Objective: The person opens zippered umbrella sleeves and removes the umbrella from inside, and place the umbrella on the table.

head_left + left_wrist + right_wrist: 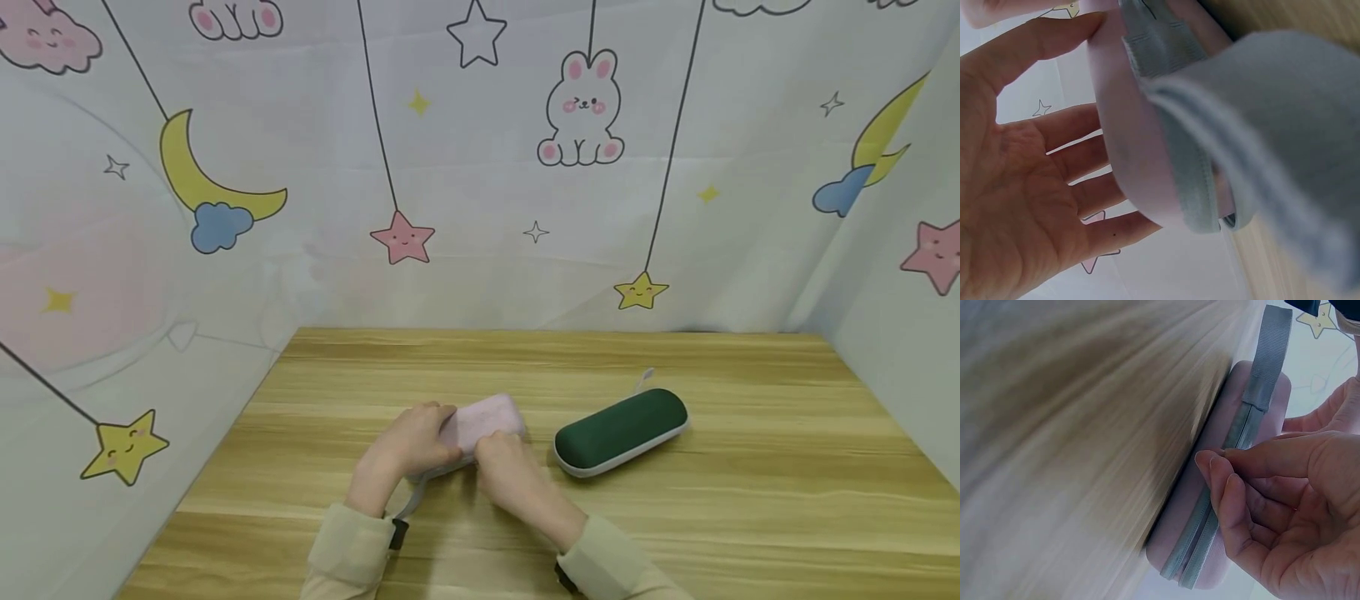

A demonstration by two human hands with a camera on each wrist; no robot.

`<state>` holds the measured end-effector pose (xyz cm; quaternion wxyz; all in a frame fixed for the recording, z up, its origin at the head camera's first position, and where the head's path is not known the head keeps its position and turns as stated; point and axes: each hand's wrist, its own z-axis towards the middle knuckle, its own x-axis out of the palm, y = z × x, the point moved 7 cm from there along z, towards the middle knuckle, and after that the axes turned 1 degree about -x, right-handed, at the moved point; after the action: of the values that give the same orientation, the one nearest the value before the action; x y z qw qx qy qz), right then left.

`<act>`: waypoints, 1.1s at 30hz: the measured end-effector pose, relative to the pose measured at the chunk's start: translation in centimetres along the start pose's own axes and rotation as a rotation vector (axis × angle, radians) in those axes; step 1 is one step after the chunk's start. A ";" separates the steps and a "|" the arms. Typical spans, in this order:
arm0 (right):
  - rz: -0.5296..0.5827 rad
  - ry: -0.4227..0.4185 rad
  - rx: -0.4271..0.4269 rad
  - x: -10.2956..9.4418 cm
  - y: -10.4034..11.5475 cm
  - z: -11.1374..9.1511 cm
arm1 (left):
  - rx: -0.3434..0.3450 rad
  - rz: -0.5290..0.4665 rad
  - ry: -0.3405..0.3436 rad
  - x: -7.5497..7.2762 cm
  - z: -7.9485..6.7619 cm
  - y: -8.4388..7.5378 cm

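Observation:
A pink zippered case (487,417) lies on the table at the middle, tilted up toward the right. My left hand (416,437) grips its left part, thumb near and fingers over the far side. The left wrist view shows the fingertips against the pink shell and a grey wrist strap (1272,125) large in front. My right hand (513,475) is at the near side, thumb and index finger pinching at the grey zipper (1196,540); the fingers hide the pull itself. In the right wrist view the two zipper edges stand apart below those fingers and meet above them.
A dark green case (622,429) with a pale rim and a small loop lies to the right of the pink one. The wooden table (750,517) ends at a white cloth backdrop (480,167) printed with stars, moons and a rabbit.

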<state>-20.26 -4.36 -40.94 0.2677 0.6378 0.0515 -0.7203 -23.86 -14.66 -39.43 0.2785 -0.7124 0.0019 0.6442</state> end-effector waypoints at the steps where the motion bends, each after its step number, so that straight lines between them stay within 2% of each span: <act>1: 0.005 0.004 -0.005 0.0 0.0 0.0 | 0.000 0.001 0.000 0.0 0.0 0.0; 10: -0.016 -0.009 -0.058 0.1 0.8 0.2 | 0.020 0.007 -0.017 0.0 -0.1 -0.1; 33: -0.015 0.003 -0.092 0.6 2.2 0.3 | 0.032 0.014 -0.017 -0.1 -0.1 -0.2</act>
<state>-19.53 -6.50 -40.87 0.2912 0.6256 0.0895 -0.7182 -23.68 -14.58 -39.28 0.2854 -0.7025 0.0146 0.6518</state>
